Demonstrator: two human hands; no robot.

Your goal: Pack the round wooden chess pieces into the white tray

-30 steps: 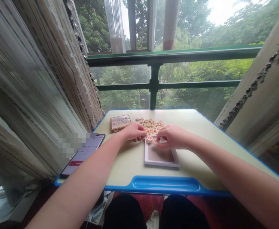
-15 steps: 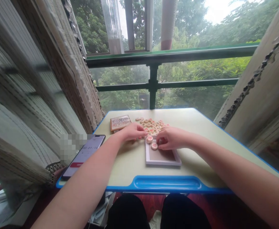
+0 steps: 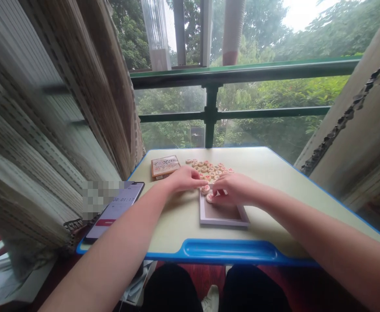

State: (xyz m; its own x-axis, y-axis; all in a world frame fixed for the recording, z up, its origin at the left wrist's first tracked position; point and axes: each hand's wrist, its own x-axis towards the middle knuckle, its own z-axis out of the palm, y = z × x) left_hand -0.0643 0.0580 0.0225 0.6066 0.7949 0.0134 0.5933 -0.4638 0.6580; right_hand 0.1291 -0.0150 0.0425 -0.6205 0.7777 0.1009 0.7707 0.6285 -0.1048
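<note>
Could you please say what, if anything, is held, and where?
Right hand is at one disc's right edge; left hand is by another; any hold is unclear.

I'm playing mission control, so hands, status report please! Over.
Left hand: by a round, wood-coloured, red-marked disc. Right hand: at a second such disc, grip unclear. Shallow, pale-rimmed brown tray: partly under right hand. More discs: just beyond.

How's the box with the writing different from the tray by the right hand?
The box has writing across its top; the tray is plain brown inside with a pale rim.
The box shows a flat, covered top, while the tray is open and shallow.
The box sits farther from the person; the tray is nearer.
Both lie on the table and look four-sided.
</note>
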